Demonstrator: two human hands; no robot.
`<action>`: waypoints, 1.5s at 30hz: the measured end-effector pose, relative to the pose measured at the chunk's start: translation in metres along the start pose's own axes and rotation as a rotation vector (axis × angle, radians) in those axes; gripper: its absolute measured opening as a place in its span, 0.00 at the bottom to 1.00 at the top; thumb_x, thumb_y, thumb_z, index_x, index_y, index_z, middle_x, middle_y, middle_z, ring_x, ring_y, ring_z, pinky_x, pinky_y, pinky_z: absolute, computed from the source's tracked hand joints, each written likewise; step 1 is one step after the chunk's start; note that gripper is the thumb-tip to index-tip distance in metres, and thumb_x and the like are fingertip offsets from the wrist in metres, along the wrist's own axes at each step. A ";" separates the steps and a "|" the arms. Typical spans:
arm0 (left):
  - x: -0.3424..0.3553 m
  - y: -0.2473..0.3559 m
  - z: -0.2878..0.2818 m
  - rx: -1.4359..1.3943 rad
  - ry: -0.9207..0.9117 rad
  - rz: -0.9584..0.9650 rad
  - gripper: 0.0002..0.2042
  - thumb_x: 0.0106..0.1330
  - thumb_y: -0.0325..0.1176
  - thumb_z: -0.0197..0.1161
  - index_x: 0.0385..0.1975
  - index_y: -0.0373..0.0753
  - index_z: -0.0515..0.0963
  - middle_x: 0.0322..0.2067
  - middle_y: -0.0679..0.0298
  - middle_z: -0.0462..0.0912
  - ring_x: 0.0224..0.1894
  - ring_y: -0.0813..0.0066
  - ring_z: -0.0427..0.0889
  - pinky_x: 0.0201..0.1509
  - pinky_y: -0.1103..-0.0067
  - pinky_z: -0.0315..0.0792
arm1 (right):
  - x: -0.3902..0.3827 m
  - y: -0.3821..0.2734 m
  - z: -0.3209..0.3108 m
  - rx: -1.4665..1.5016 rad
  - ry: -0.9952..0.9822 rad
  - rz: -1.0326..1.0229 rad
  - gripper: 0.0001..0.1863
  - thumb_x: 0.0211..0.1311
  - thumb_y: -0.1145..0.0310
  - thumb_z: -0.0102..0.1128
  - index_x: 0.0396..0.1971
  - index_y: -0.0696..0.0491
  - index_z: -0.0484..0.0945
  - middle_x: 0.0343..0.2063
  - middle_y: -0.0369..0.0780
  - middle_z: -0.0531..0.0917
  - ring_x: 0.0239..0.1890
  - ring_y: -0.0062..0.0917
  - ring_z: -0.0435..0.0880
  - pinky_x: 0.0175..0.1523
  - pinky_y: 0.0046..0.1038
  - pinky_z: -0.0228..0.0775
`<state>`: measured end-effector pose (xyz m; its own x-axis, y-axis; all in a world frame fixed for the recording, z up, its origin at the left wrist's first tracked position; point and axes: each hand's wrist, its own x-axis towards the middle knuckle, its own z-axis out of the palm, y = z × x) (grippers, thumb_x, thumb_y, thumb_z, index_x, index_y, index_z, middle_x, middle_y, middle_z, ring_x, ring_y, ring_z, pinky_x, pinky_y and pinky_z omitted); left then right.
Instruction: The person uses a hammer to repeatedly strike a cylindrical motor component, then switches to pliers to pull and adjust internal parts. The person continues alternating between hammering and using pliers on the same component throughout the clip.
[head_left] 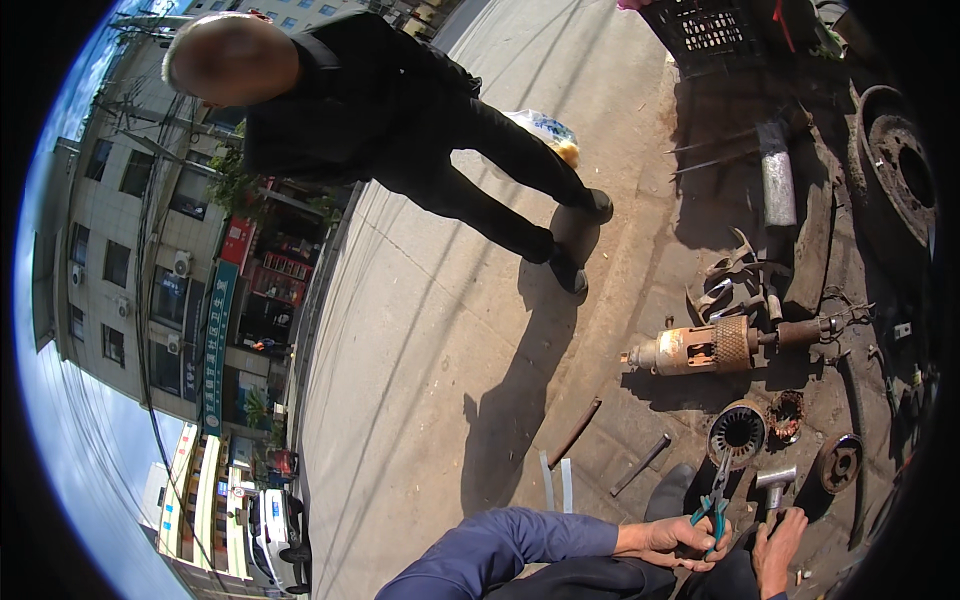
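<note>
My left hand [672,540], at the end of a dark blue sleeve, is closed around a pair of pliers [716,505] with teal handles. The pliers' jaws point up at a round motor stator [737,436] with a ring of slots, and seem to touch its near edge. Just to the right, my right hand [780,548] is wrapped around the handle of a hammer [775,478], whose metal head shows above the fingers. Beyond the stator lies a smaller ring with copper windings [785,415]. A round metal housing [840,462] stands to the right of the hammer.
A rusty motor [700,347] lies farther off, near metal brackets [732,262] and a silver cylinder [776,178]. Loose bars [640,465] rest on the paving. A wheel rim [897,160] and black crate [705,35] are at far right. A person in black [400,110] stands ahead.
</note>
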<state>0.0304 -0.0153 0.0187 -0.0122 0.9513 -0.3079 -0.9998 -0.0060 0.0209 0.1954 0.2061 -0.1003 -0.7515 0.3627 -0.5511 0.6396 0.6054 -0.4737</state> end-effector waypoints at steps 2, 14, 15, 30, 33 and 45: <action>0.000 -0.001 -0.002 0.026 0.015 0.007 0.19 0.70 0.43 0.76 0.43 0.39 0.73 0.32 0.64 0.72 0.28 0.75 0.71 0.35 0.79 0.67 | -0.004 0.019 0.021 -0.141 0.107 -0.050 0.38 0.61 0.72 0.71 0.67 0.72 0.64 0.67 0.67 0.71 0.69 0.63 0.70 0.74 0.49 0.64; 0.001 -0.002 -0.002 0.019 0.053 0.058 0.17 0.72 0.40 0.75 0.44 0.37 0.75 0.33 0.61 0.77 0.28 0.75 0.73 0.34 0.78 0.70 | 0.025 0.017 0.022 0.182 0.013 0.189 0.25 0.48 0.71 0.68 0.46 0.67 0.75 0.37 0.61 0.82 0.40 0.60 0.84 0.47 0.51 0.74; 0.000 0.000 -0.001 0.011 0.072 0.053 0.17 0.72 0.40 0.75 0.44 0.37 0.75 0.34 0.61 0.77 0.29 0.75 0.74 0.34 0.78 0.70 | 0.028 0.018 0.015 0.279 -0.048 0.257 0.23 0.47 0.71 0.68 0.44 0.67 0.77 0.33 0.60 0.83 0.37 0.60 0.85 0.45 0.50 0.75; -0.002 0.011 0.002 0.074 0.136 -0.049 0.12 0.76 0.37 0.70 0.46 0.38 0.76 0.35 0.61 0.77 0.36 0.71 0.72 0.46 0.72 0.70 | -0.023 -0.075 -0.047 0.661 -0.113 -0.182 0.17 0.66 0.61 0.72 0.38 0.61 0.81 0.21 0.53 0.83 0.25 0.48 0.87 0.33 0.42 0.78; -0.004 0.011 0.004 0.074 0.147 -0.057 0.11 0.76 0.37 0.70 0.45 0.38 0.76 0.36 0.61 0.77 0.37 0.72 0.73 0.46 0.72 0.71 | -0.009 -0.088 -0.036 0.539 -0.095 -0.325 0.17 0.66 0.60 0.73 0.39 0.60 0.80 0.21 0.54 0.84 0.28 0.52 0.88 0.32 0.44 0.78; -0.008 0.009 0.011 0.049 0.207 -0.112 0.10 0.74 0.36 0.70 0.44 0.38 0.77 0.36 0.58 0.77 0.39 0.68 0.74 0.46 0.70 0.70 | -0.011 -0.100 -0.027 0.696 -0.141 -0.263 0.19 0.65 0.58 0.72 0.35 0.60 0.77 0.21 0.58 0.82 0.29 0.58 0.86 0.31 0.48 0.78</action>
<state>0.0216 -0.0194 0.0316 0.0906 0.8618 -0.4991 -0.9930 0.1162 0.0204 0.1349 0.1610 -0.0281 -0.8955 0.1459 -0.4204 0.4316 0.0552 -0.9004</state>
